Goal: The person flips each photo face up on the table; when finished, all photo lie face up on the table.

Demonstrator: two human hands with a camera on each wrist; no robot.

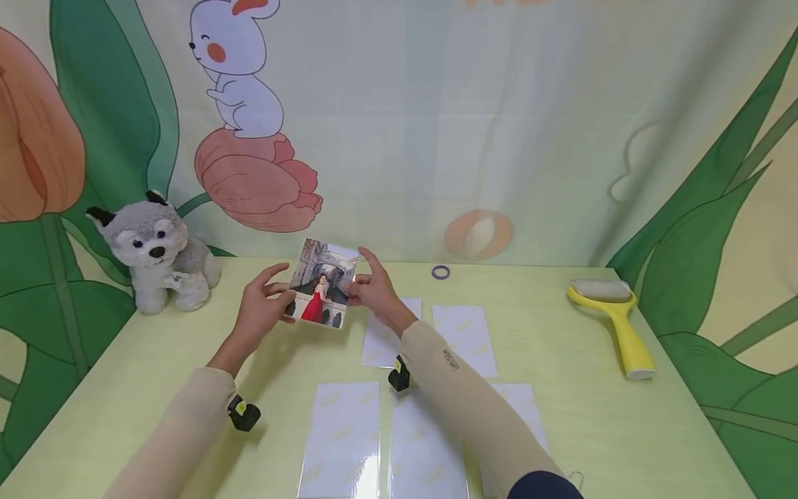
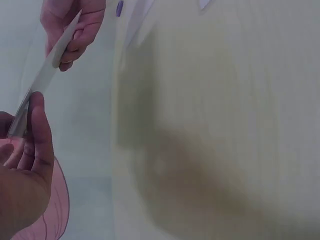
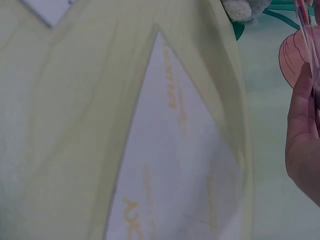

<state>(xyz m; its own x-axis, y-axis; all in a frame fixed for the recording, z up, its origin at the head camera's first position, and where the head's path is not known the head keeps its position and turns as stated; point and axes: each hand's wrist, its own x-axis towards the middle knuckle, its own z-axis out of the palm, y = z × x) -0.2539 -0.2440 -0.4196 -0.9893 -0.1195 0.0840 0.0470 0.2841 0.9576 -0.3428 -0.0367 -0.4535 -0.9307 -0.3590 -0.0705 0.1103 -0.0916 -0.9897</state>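
Raised over the far part of the table, a glossy photo print (image 1: 324, 281) of a figure in a red dress tilts slightly, its picture side facing the head camera. My left hand (image 1: 258, 305) pinches its left edge between thumb and fingers. At the opposite edge, my right hand (image 1: 379, 294) grips it, the index finger reaching up near the top corner. Seen nearly edge-on in the left wrist view, the print (image 2: 47, 70) spans between both hands. Below lie several white sheets with faint yellow lettering, including one sheet (image 1: 339, 436) at the front and another (image 1: 464, 339) behind.
A grey plush husky (image 1: 165, 253) sits at the table's back left corner. On the right lies a yellow-handled lint roller (image 1: 614, 319). A small purple ring (image 1: 440, 272) rests near the back edge, before a printed curtain (image 1: 399, 138).
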